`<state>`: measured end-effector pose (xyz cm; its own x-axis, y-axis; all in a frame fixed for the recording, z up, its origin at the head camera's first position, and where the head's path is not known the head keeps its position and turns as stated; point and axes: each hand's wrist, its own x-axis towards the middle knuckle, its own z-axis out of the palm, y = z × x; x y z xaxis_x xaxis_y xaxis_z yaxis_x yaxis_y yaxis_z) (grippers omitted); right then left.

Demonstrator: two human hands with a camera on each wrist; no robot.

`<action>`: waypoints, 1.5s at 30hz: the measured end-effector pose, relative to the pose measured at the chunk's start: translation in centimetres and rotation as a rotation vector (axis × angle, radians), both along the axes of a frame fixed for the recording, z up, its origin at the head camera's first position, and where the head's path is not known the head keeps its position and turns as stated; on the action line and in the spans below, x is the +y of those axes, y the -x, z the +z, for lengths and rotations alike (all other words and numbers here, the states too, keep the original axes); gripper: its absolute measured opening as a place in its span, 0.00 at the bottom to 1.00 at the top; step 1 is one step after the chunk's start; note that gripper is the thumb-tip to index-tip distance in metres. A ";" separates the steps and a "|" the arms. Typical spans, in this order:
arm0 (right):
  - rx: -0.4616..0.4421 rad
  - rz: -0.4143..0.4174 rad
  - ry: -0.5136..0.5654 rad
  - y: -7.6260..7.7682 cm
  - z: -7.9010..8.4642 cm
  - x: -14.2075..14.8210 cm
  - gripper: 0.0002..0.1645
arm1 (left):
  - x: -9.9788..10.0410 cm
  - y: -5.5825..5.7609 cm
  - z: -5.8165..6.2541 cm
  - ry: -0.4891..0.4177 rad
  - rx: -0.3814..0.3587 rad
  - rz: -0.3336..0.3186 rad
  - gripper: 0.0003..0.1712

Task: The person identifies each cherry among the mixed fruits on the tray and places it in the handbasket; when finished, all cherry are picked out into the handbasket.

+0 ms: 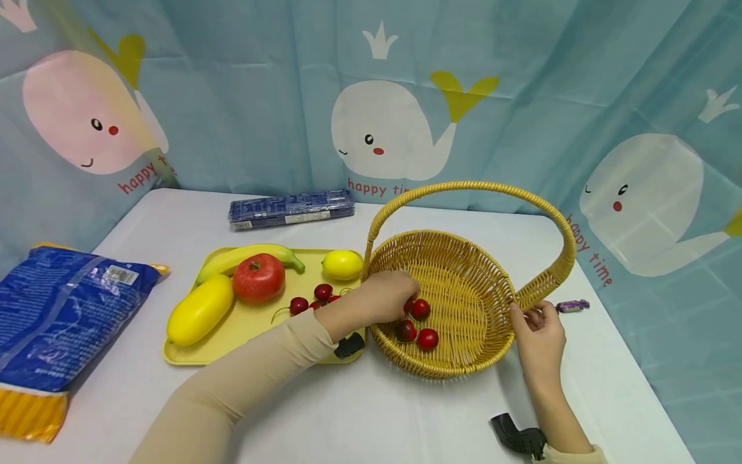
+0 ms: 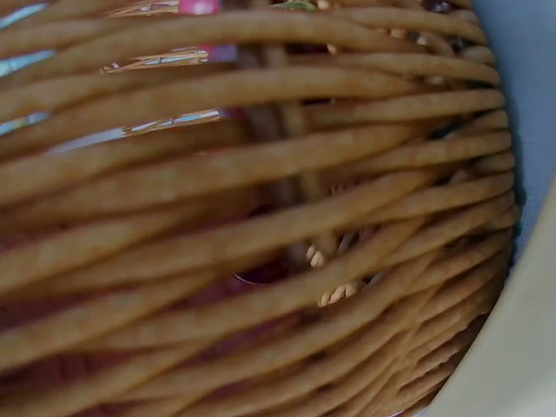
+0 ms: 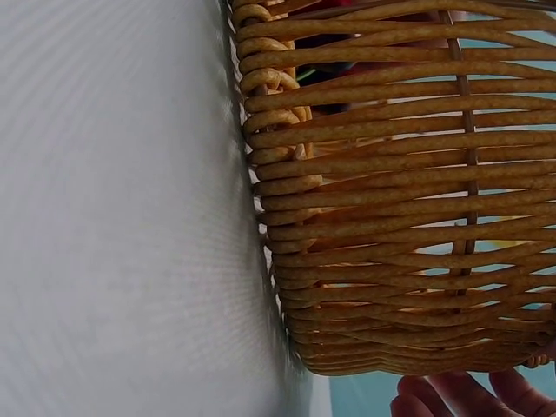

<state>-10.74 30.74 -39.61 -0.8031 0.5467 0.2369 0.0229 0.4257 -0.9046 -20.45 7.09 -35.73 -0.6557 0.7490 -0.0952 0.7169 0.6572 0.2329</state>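
Right hand (image 1: 540, 341) pinching the basket (image 1: 458, 283) by its edge, can't tell if left hand (image 1: 390, 296) inside grips cherries (image 1: 428, 339). Might tip if left arm (image 1: 249, 370) bumps it.

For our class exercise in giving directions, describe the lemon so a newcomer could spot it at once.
On the white table, find the yellow tray left of the wicker basket. In its back right corner lies the lemon: small and rounded, unlike the long banana or larger yellow fruit.

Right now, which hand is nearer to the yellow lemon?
The left hand: it reaches into the basket just beside the lemon. The right hand holds the basket's opposite side.
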 end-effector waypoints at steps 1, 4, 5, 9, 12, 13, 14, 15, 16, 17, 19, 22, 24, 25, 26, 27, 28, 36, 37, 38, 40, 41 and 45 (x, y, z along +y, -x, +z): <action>0.001 0.004 0.001 0.1 0.0 -0.1 0.18 | -0.1 0.0 0.0 0.005 0.001 0.006 0.10; -0.003 0.010 0.005 0.3 -0.1 -0.3 0.18 | -0.4 -0.2 -0.2 0.018 -0.005 0.020 0.10; -0.004 0.011 0.009 0.4 -0.1 -0.4 0.18 | -0.5 -0.2 -0.3 0.024 -0.008 0.023 0.11; -0.019 0.021 0.014 0.5 -0.4 -0.5 0.18 | -1.1 -0.6 0.1 0.032 -0.005 0.022 0.14; -0.030 0.029 0.013 0.4 -0.5 -0.3 0.18 | -1.8 -1.4 0.9 -0.013 -0.024 0.012 0.18; -0.035 0.024 0.010 0.3 -0.5 -0.3 0.17 | -2.1 -1.9 1.2 -0.046 -0.042 0.007 0.20; -0.041 0.020 0.007 0.1 -0.6 -0.2 0.17 | -2.5 -2.4 1.6 -0.080 -0.061 0.001 0.21; -0.046 0.013 0.003 0.0 -0.6 -0.1 0.16 | -3.0 -3.0 2.0 -0.125 -0.087 -0.005 0.22; -0.052 0.005 -0.003 -0.1 -0.6 0.0 0.16 | -3.5 -3.5 2.4 -0.175 -0.114 -0.009 0.21; -0.057 -0.002 -0.008 -0.2 -0.7 0.1 0.16 | -4.2 -4.1 2.8 -0.220 -0.144 -0.011 0.21; -0.070 -0.009 -0.019 -0.4 -0.6 0.2 0.16 | -5.8 -5.0 3.4 -0.294 -0.175 -0.003 0.20; -0.080 0.000 -0.020 -0.6 -0.4 0.6 0.16 | -8.6 -5.7 3.7 -0.366 -0.185 0.054 0.19; -0.081 -0.021 -0.018 -0.9 -0.2 1.2 0.14 | -10.1 -5.5 3.1 -0.397 -0.181 0.113 0.20; -0.085 -0.036 -0.011 -1.1 -0.2 1.6 0.13 | -10.8 -5.3 2.6 -0.412 -0.183 0.146 0.20; -0.092 -0.059 -0.012 -1.3 -0.1 1.9 0.12 | -11.5 -5.2 2.1 -0.420 -0.192 0.186 0.20; -0.099 -0.080 -0.015 -1.5 0.0 2.2 0.12 | -12.0 -4.9 1.4 -0.425 -0.200 0.226 0.19; -0.108 -0.098 -0.015 -1.6 0.1 2.4 0.12 | -12.6 -4.8 0.8 -0.423 -0.201 0.264 0.19; -0.094 -0.080 0.047 -0.6 0.0 2.1 0.10 | -15.1 -4.2 -1.4 -0.307 -0.122 0.432 0.21; -0.086 -0.075 0.055 -0.4 -0.1 1.9 0.09 | -15.2 -4.1 -1.4 -0.283 -0.094 0.431 0.21; -0.077 -0.069 0.059 -0.2 -0.2 1.8 0.09 | -15.3 -4.0 -1.3 -0.260 -0.070 0.427 0.21; -0.064 -0.059 0.066 0.1 -0.4 1.5 0.09 | -15.2 -3.9 -1.3 -0.212 -0.033 0.423 0.21; -0.057 -0.055 0.079 0.2 -0.4 1.3 0.09 | -15.2 -3.8 -1.3 -0.190 -0.015 0.419 0.20; -0.035 -0.034 0.127 0.7 -0.5 0.7 0.09 | -15.2 -3.6 -1.4 -0.139 0.029 0.424 0.16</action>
<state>-11.40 31.45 -40.08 -0.7903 0.5974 0.1363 0.0677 0.3062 -0.9495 -16.85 -8.10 -37.14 -0.9086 0.4176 0.0100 0.3981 0.8585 0.3233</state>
